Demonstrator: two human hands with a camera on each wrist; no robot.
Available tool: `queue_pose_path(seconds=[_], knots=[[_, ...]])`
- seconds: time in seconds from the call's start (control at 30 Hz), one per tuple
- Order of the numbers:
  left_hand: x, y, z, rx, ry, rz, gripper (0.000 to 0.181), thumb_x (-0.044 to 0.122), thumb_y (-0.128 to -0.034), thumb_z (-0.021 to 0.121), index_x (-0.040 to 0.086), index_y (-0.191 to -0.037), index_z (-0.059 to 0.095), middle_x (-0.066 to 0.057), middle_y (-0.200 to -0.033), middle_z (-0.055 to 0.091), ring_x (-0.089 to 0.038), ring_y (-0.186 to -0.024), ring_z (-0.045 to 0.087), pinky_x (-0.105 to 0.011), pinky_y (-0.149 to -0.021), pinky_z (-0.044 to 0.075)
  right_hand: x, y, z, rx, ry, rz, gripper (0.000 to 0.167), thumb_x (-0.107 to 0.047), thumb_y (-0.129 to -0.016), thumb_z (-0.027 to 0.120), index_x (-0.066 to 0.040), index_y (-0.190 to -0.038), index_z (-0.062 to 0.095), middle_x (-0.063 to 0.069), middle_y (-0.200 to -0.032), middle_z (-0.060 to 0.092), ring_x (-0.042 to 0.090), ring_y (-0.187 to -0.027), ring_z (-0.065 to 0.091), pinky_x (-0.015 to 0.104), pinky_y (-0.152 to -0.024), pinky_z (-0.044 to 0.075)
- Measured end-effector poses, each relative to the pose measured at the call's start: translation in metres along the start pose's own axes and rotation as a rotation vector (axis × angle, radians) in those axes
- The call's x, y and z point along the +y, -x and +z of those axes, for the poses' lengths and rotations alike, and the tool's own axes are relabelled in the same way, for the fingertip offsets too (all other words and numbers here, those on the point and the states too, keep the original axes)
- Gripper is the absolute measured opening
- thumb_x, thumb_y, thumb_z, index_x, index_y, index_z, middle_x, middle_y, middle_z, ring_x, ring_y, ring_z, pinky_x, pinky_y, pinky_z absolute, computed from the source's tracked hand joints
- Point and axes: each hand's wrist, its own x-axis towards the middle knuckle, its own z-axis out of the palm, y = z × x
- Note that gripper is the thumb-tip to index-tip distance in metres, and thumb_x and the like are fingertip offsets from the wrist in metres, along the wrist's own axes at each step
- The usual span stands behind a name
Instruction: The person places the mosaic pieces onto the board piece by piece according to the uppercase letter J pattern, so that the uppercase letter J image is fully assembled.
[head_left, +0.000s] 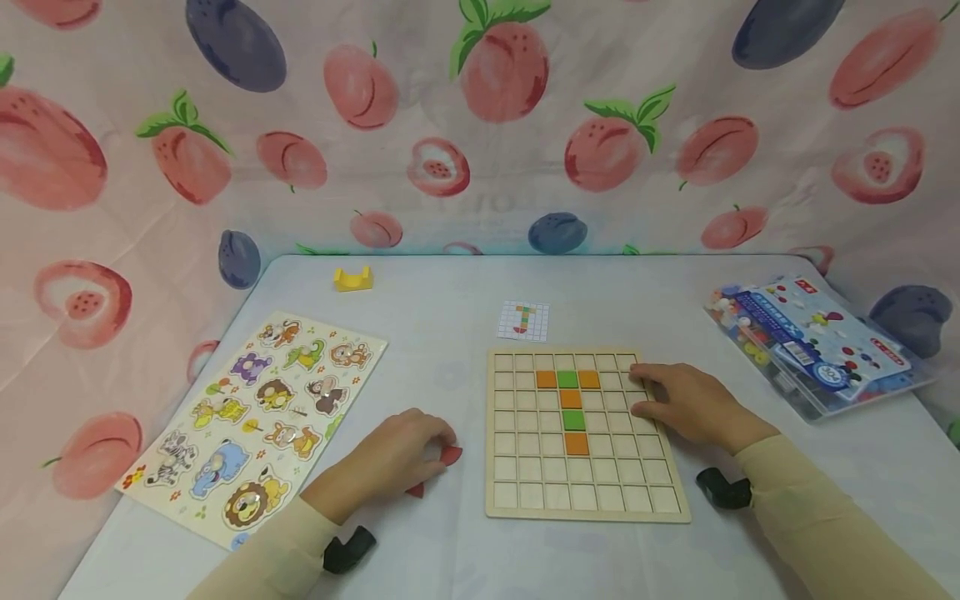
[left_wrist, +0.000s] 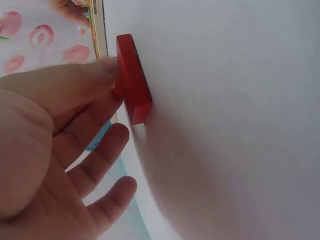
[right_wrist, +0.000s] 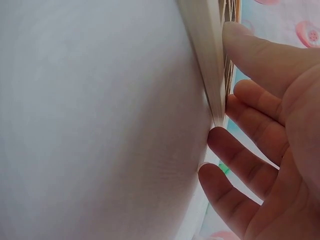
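Note:
My left hand (head_left: pixel 397 454) is low over the table, left of the wooden grid board (head_left: pixel 517 498). Its thumb and index finger pinch a red tile (left_wrist: pixel 133 80), while the other fingers spread loosely. Red shows in two places by that hand in the head view, a red tile (head_left: pixel 451 455) at the fingertips and a red corner (head_left: pixel 416 491) under the thumb side. On the board, orange tiles (head_left: pixel 577 443) and green tiles (head_left: pixel 573 419) form a T shape. My right hand (head_left: pixel 690 404) rests at the board's right edge, thumb and fingers relaxed, holding nothing.
A small pattern card (head_left: pixel 536 329) lies behind the board. At left is an animal puzzle board (head_left: pixel 300 417), with a yellow plastic piece (head_left: pixel 352 279) beyond it. A clear box (head_left: pixel 817 400) of colourful parts stands at back right.

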Motion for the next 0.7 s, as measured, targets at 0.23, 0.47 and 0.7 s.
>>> queue_pose_path(seconds=[0.23, 0.47, 0.7], knots=[[0.004, -0.004, 0.0, 0.032, -0.049, 0.039, 0.015, 0.017, -0.0866, 0.079, 0.012, -0.1, 0.074, 0.005, -0.094, 0.069, -0.015, -0.091, 0.059, -0.036, -0.082, 0.051, 0.0, 0.0, 0.0, 0.002, -0.003, 0.0, 0.062, -0.034, -0.091, 0.074, -0.002, -0.14, 0.056, 0.024, -0.14, 0.054, 0.048, -0.128, 0.047, 0.062, -0.104, 0.036], [0.013, -0.013, -0.004, 0.036, -0.06, 0.091, 0.017, 0.02, -0.0878, 0.077, 0.013, -0.103, 0.074, 0.005, -0.097, 0.07, -0.015, -0.094, 0.059, -0.036, -0.083, 0.05, -0.001, 0.0, -0.001, 0.005, -0.001, 0.001, 0.061, -0.032, -0.091, 0.074, -0.002, -0.14, 0.056, 0.024, -0.139, 0.054, 0.048, -0.128, 0.047, 0.062, -0.104, 0.036], [0.029, -0.025, -0.004, 0.041, -0.052, 0.153, 0.017, 0.018, -0.0874, 0.078, 0.012, -0.102, 0.075, 0.003, -0.096, 0.071, -0.017, -0.093, 0.06, -0.036, -0.083, 0.05, -0.002, 0.0, -0.001, 0.007, -0.009, -0.011, 0.06, -0.031, -0.092, 0.073, -0.001, -0.14, 0.056, 0.024, -0.139, 0.055, 0.048, -0.128, 0.047, 0.062, -0.104, 0.036]])
